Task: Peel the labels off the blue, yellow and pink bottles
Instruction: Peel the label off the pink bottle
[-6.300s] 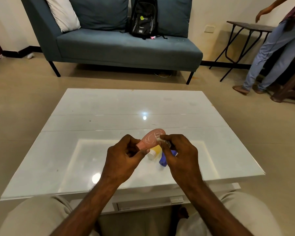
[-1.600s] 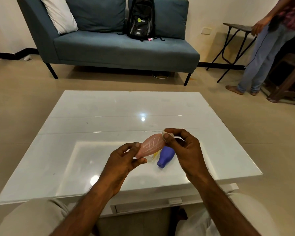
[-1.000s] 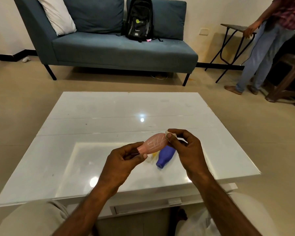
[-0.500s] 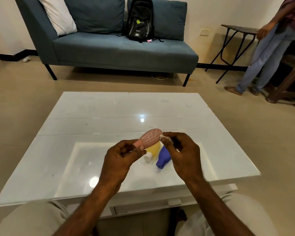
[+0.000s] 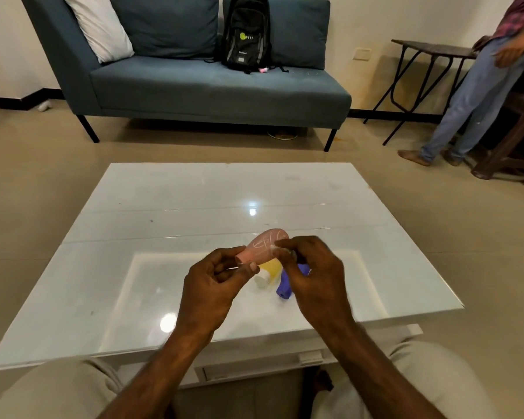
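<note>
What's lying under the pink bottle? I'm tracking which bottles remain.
Beneath the raised pink bottle, a yellow bottle and a blue bottle lie on the white table. The right hand covers the blue bottle's far end.

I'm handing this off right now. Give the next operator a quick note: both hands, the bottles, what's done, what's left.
Left hand: grip on the neck of the small pink plastic bottle, held above the white glossy table.
Right hand: fingertips pinching a whitish scrap of label at the bottle's side.
Small yellow plastic bottle and small blue plastic bottle lie on the table under the hands.
Done: pink label partly off, apparently.
Left: finish pink; check yellow and blue.
</note>
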